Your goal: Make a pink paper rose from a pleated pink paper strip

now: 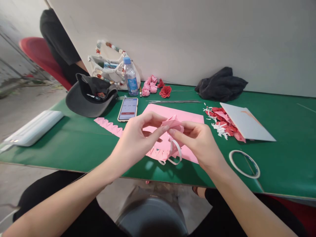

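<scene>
Both hands meet over the green table [74,144] and pinch a folded pink paper flower [172,123]. My left hand [138,136] grips its left side with thumb and fingers closed. My right hand [197,140] pinches its right side. A white tape strip [176,154] loops down from the flower between the hands. Under them lies a pink paper sheet [182,117] with zigzag-cut pink strips [108,125] to its left.
A phone [127,109], a black cap [90,95], a water bottle [130,77] and a beaded bag [108,67] stand at the back left. Finished paper roses [158,88], thin wires [172,101], a dark cloth [221,85], red scraps [222,123], white card [245,123] and a tape ring [244,164] lie around. Another person sits far left.
</scene>
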The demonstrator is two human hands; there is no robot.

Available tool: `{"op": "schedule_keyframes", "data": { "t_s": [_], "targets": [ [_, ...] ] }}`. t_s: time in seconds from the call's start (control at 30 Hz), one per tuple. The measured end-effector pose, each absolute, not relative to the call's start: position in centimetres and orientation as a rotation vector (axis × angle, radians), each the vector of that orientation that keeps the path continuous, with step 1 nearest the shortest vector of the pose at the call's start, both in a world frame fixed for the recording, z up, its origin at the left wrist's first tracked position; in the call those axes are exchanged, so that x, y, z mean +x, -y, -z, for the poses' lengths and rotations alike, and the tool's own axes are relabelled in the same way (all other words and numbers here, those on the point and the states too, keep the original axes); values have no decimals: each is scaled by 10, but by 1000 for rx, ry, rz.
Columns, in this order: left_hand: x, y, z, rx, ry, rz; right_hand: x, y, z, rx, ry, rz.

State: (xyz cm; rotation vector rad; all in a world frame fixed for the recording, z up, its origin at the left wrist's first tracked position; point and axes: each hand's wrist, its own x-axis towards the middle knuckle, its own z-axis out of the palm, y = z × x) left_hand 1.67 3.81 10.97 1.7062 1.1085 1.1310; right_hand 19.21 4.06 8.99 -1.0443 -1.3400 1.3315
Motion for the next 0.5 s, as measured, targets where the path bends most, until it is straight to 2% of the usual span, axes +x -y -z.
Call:
{"op": "schedule_keyframes", "data": {
  "t_s": [0.5],
  "targets": [
    [17, -32, -105, 1915, -1174, -1193, 195, -46, -94, -988, 1334, -1485]
  ]
}}
